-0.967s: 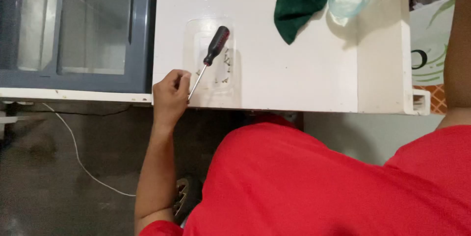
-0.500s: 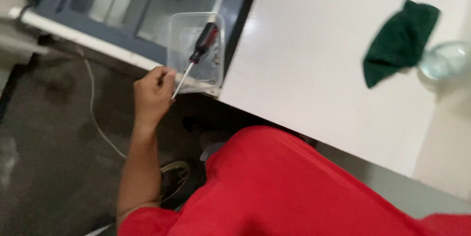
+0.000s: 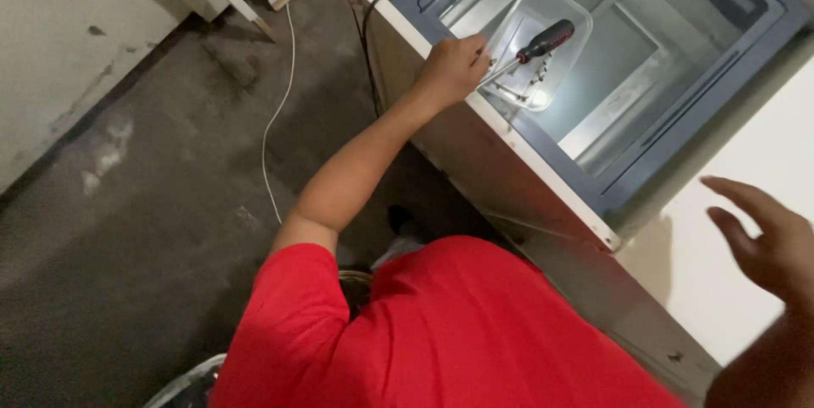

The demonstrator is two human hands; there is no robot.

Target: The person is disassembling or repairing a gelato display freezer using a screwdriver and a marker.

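Looking down from the head camera, I see my left hand [image 3: 454, 69] stretched out ahead of my red shirt [image 3: 449, 332], its fingers [image 3: 475, 50] curled and pinched on the near edge of a clear plastic container [image 3: 530, 22]. The container sits just beyond those fingers, resting on the glass lid of a grey-framed chest freezer [image 3: 721, 30]. Inside it lies a screwdriver [image 3: 530, 47] with a black and red handle; its metal shaft points back toward my fingertips and ends just beside them, while the handle lies farther away. A few small metal parts, too small for me to tell apart, lie in the container under the shaft. My right hand [image 3: 767, 243] hovers at the right edge of the view over a white surface [image 3: 738, 162], fingers spread and slightly bent, holding nothing and well apart from the container. Below and to the left of my left arm, a thin white cable [image 3: 275, 120] trails across the dark concrete floor [image 3: 127, 230].
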